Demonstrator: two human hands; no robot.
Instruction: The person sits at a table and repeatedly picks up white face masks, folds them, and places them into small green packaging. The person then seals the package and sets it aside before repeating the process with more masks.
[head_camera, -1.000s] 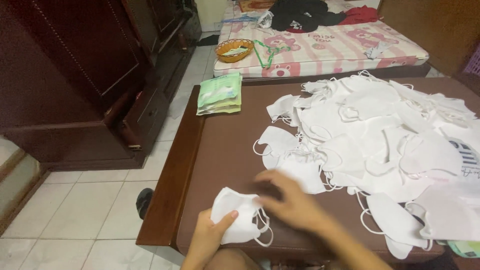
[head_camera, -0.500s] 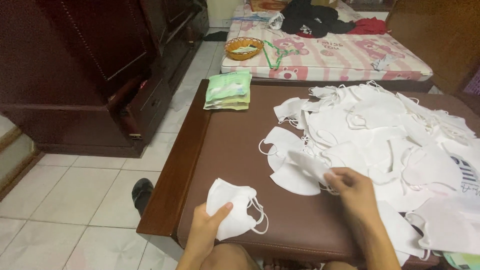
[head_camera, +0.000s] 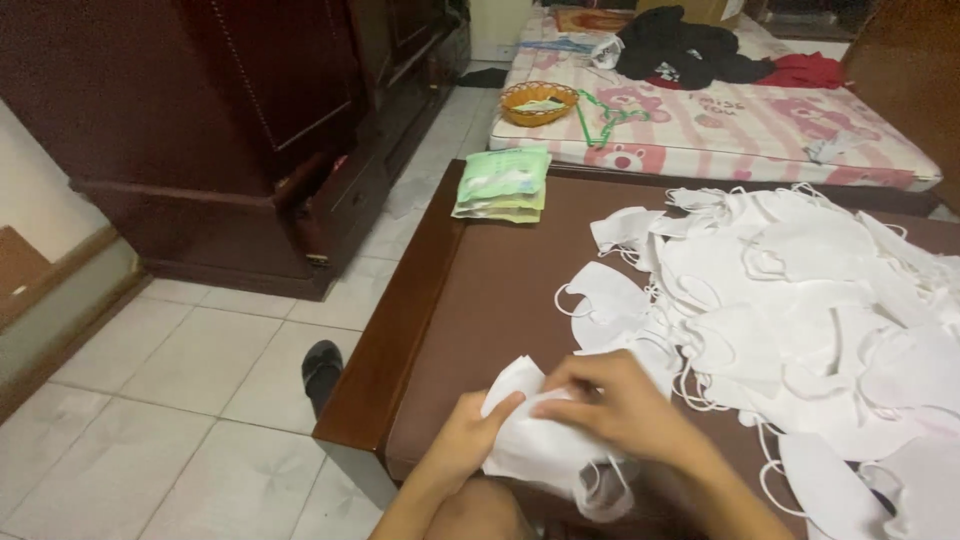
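Near the front edge of a brown table (head_camera: 480, 300) my left hand (head_camera: 470, 435) grips a small stack of folded white face masks (head_camera: 535, 445) from its left side. My right hand (head_camera: 615, 405) lies on top of the same stack with its fingers pressed onto the masks. A large loose pile of white masks (head_camera: 800, 300) with ear loops covers the right half of the table, just beyond my right hand.
A green stack of flat packets (head_camera: 500, 185) lies at the table's far left corner. A dark wooden cabinet (head_camera: 250, 120) stands to the left on the tiled floor. A mattress (head_camera: 720, 120) with an orange basket (head_camera: 538, 102) and clothes lies behind. A black slipper (head_camera: 322, 370) sits by the table.
My right hand has come back from the loose pile with a mask and laid it on the stack held by my left hand. The camera has tilted slightly.
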